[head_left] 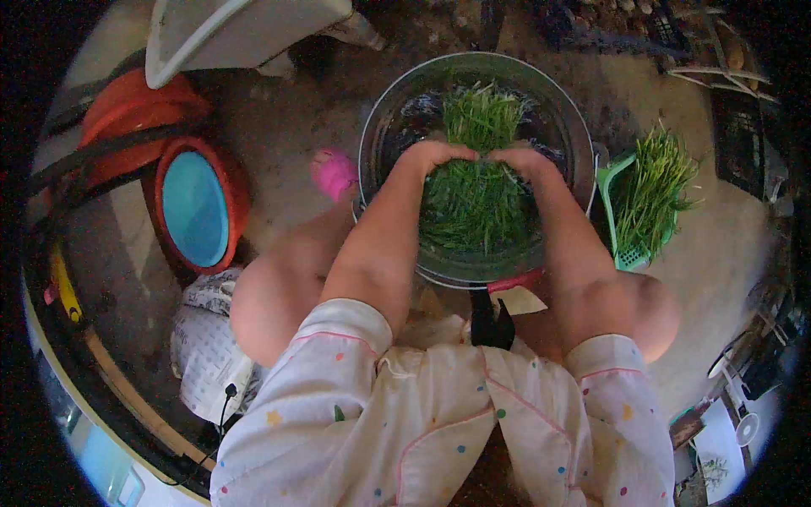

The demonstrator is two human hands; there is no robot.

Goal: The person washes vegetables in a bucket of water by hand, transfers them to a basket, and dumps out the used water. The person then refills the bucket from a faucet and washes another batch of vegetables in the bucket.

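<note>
A bunch of long, thin greens (477, 207) lies across a wide round metal basin (397, 91) with water in it. Their paler ends point away from me, and the darker leaves spread toward my side. My left hand (438, 155) grips the bunch at its middle from the left. From the other side my right hand (519, 159) closes round the same bunch, its fingertips close to those of the left. Leaves and water partly hide the fingers of both hands.
Right of the basin, a green plastic basket (605, 190) holds more greens (650, 194). Reddish-brown tubs (139, 114) and a blue basin (195, 209) stand at left. A white tub (236, 38) is at the far left. A pink shoe (334, 173) sits beside the basin.
</note>
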